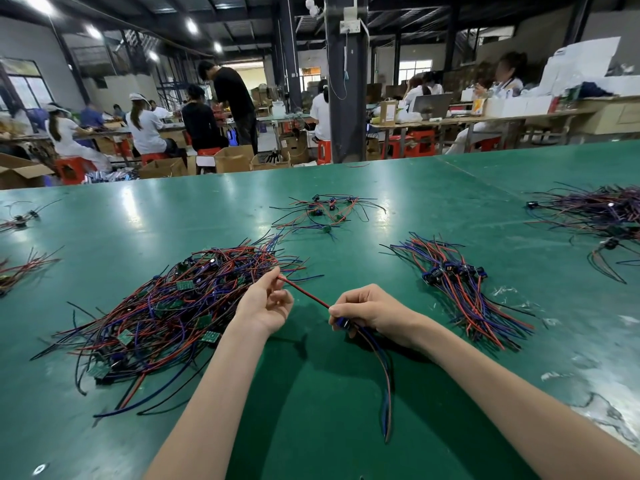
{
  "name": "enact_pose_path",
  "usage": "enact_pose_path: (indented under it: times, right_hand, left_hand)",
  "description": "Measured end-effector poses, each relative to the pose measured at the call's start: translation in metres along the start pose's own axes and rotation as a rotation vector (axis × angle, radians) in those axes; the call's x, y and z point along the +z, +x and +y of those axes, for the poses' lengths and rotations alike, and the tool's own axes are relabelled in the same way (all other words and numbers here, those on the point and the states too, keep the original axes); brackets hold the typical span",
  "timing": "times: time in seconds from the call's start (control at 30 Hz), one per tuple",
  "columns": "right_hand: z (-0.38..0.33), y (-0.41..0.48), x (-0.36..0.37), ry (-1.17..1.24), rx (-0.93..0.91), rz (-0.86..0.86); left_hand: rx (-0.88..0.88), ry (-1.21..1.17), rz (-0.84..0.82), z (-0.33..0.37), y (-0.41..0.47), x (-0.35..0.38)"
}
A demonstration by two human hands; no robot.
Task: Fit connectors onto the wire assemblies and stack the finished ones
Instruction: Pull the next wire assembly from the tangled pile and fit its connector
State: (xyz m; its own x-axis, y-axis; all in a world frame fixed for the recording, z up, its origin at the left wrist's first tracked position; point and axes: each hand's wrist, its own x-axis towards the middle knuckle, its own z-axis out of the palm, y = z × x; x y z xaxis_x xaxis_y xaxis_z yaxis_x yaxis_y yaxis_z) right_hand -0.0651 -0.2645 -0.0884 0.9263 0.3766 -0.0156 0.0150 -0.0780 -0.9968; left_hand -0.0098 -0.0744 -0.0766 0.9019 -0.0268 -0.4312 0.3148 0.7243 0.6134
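Observation:
My left hand (266, 304) pinches the far end of a red wire (304, 293) that runs taut across to my right hand (370, 313). The right hand grips a small blue connector (341, 323), and blue and red wires (386, 386) hang from it toward me. Left of my hands lies a big tangled pile of red, blue and black wires with small green boards (166, 310). To the right sits a neater bundle of wire assemblies with dark connectors (457, 282).
The green table (311, 393) also carries a small loose group of wires with connectors (325, 211) at the back, a large pile (595, 213) at far right and bits at the left edge (20, 268). People work at benches behind.

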Motion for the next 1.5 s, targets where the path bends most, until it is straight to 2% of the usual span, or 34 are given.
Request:
enact_pose_path:
  times: [0.17,0.33,0.43,0.5,0.57,0.67,0.73,1.03,1.5]
  right_hand:
    - [-0.001,-0.004,0.000,0.012,0.020,-0.033]
    - [-0.003,-0.005,0.003,0.055,0.021,-0.063]
    - [-0.003,-0.006,0.003,0.044,0.023,-0.056]
    - [-0.003,-0.007,0.003,0.043,0.027,-0.050]
    - [-0.002,-0.007,0.003,0.050,0.024,-0.046]
    - [-0.002,-0.006,0.004,0.045,0.018,-0.042]
    - [-0.002,-0.006,0.003,0.042,0.018,-0.043]
    - [-0.001,-0.007,0.002,0.000,0.045,-0.044]
    - [-0.005,-0.010,0.003,-0.088,0.064,-0.012]
  left_hand:
    - [0.313,0.293,0.073,0.001,0.000,0.005]
    - [0.186,0.177,0.021,0.002,-0.001,0.002]
    - [0.371,0.392,0.076,-0.003,0.001,0.001]
    - [0.448,0.427,0.069,-0.004,0.001,0.002]
    - [0.411,0.360,0.058,-0.003,0.000,0.002]
    - [0.236,0.186,0.040,0.000,0.000,0.002]
    - [0.202,0.186,0.037,0.000,0.000,0.001]
    - [0.374,0.396,0.048,-0.014,0.005,-0.004]
    - [0.544,0.481,0.034,-0.022,0.011,-0.011]
